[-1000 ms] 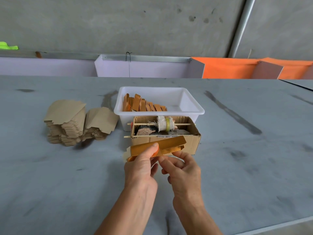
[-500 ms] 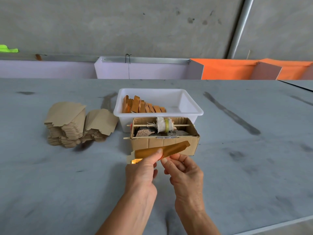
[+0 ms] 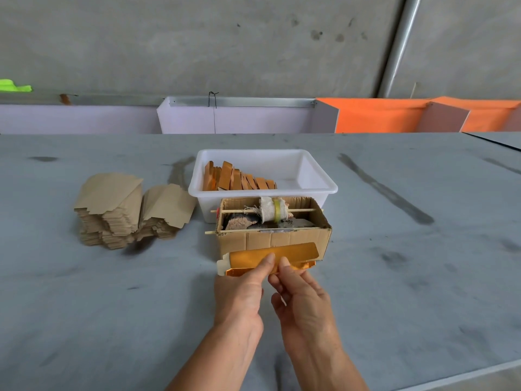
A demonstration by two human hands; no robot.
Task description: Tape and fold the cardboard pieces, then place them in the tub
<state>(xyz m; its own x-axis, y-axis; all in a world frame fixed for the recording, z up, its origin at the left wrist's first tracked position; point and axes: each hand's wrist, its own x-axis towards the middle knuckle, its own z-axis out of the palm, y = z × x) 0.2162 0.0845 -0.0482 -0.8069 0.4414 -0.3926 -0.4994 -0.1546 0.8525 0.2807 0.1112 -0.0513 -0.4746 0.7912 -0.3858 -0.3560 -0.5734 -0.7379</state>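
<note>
Hands, left (image 3: 239, 289) and right (image 3: 303, 297), both pinch the gold cardboard piece (image 3: 293, 253).

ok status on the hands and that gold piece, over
Left hand and right hand both pinching the gold cardboard piece, mid-fold. Piece held against the cardboard box. White tub behind it, part filled. Nothing blocking.

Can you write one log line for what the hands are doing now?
left hand: pinches gold card | right hand: pinches gold card | tub: part full
</note>
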